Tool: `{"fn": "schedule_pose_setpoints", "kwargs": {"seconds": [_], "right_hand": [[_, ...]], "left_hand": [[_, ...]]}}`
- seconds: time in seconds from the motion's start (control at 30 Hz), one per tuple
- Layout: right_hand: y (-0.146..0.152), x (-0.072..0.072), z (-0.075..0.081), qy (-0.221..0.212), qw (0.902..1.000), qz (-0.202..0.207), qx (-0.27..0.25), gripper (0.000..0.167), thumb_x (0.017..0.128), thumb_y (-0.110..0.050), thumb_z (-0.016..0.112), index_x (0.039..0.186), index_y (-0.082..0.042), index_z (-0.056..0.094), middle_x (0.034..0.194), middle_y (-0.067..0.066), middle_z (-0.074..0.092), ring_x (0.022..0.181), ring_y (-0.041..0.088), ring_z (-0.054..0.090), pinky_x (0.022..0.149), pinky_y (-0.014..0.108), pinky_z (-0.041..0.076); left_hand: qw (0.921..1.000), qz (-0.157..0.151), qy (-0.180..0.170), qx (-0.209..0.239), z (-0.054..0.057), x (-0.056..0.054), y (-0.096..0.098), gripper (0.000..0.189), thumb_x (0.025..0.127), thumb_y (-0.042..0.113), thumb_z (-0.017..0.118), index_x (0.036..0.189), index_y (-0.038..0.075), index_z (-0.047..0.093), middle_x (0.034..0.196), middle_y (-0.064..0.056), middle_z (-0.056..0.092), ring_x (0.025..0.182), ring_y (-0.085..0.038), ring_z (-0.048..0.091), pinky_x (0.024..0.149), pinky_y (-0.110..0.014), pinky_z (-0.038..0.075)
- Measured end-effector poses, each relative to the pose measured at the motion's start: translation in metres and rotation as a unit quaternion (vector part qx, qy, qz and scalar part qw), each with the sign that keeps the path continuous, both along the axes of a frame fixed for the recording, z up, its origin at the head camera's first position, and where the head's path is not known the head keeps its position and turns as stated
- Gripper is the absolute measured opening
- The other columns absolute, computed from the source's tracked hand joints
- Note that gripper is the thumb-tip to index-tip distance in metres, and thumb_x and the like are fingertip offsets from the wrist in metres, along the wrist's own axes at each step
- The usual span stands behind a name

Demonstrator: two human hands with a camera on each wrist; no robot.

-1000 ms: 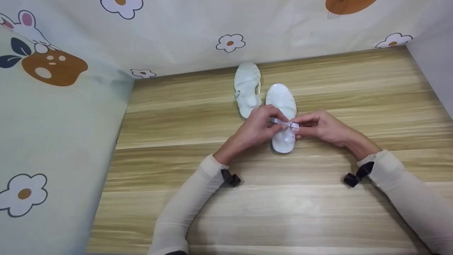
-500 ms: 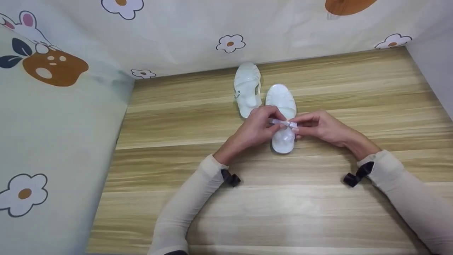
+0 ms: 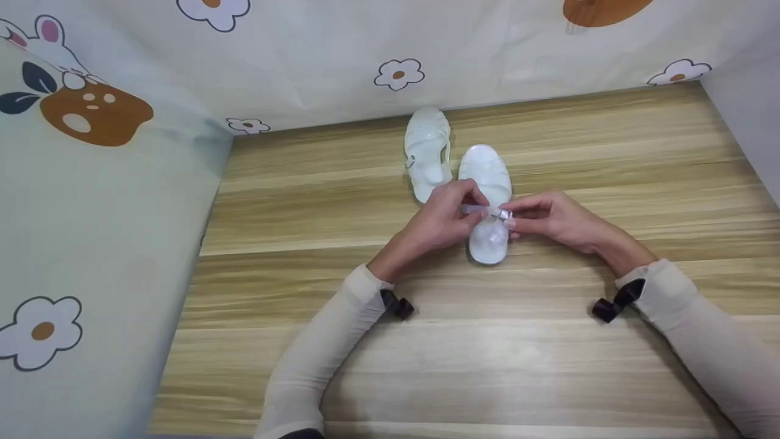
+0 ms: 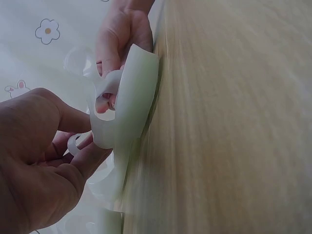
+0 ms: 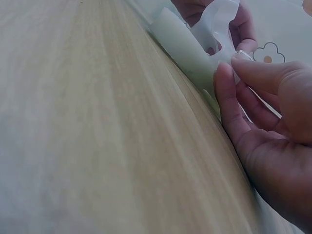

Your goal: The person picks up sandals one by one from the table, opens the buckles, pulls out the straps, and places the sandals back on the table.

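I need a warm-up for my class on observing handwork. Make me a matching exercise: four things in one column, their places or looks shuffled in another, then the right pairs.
Column one
1. left hand
2. right hand
3. backdrop
4. work surface

Column two
A. printed with flowers
B. at the silver buckle of the nearer sandal
C. wood-grained
D. overlapping the heel of the farther sandal in the head view

Pairs: 1-D, 2-B, 3-A, 4-C

On the surface, one sandal near the wall, second sandal before it to the right, between left hand and right hand
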State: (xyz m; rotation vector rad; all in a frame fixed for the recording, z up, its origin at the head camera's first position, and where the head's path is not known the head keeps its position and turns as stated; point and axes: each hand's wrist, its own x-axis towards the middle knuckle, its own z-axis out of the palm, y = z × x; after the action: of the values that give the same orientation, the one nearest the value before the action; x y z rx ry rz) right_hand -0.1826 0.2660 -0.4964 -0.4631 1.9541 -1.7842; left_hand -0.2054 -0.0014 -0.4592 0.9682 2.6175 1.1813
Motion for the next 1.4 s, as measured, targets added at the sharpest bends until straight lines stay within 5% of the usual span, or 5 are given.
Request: {"fn": "schedule_pose_setpoints", "kwargs": {"seconds": [0.63, 1.07, 1.4], "right_hand": [[0.0019, -0.0012, 0.0024, -0.008, 0.9997, 0.023, -0.006, 0.040, 0.101, -0.004, 0.074, 0.138, 0.008, 0.067, 0.135, 0.003, 0.077, 0.112, 0.018, 0.078, 0.096, 0.035, 0.064], [0.0075, -0.0030, 0.0029, -0.004, 0.9978, 0.064, -0.018, 0.039, 0.105, -0.002, 0.066, 0.142, 0.012, 0.062, 0.141, 0.003, 0.072, 0.114, 0.016, 0.076, 0.100, 0.035, 0.063], [0.0070, -0.0022, 0.0024, -0.006, 0.9982, 0.053, -0.028, 0.038, 0.104, -0.001, 0.067, 0.140, 0.014, 0.063, 0.132, 0.005, 0.077, 0.112, 0.017, 0.078, 0.099, 0.037, 0.063]], "left_hand": [[0.9998, 0.005, -0.010, -0.019, 0.0042, 0.0051, 0.0024, 0.009, 0.096, 0.009, 0.073, 0.104, 0.006, 0.073, 0.103, -0.005, 0.074, 0.095, -0.014, 0.062, 0.084, -0.024, 0.050], [0.9984, 0.004, 0.018, -0.053, 0.0074, 0.0080, 0.0050, 0.008, 0.097, 0.010, 0.072, 0.104, 0.007, 0.073, 0.103, -0.005, 0.071, 0.095, -0.016, 0.059, 0.086, -0.027, 0.046], [0.9982, 0.009, 0.016, -0.058, 0.0068, 0.0050, 0.0055, 0.010, 0.090, 0.016, 0.074, 0.095, 0.008, 0.070, 0.100, -0.003, 0.072, 0.095, -0.016, 0.064, 0.084, -0.024, 0.050]]}}
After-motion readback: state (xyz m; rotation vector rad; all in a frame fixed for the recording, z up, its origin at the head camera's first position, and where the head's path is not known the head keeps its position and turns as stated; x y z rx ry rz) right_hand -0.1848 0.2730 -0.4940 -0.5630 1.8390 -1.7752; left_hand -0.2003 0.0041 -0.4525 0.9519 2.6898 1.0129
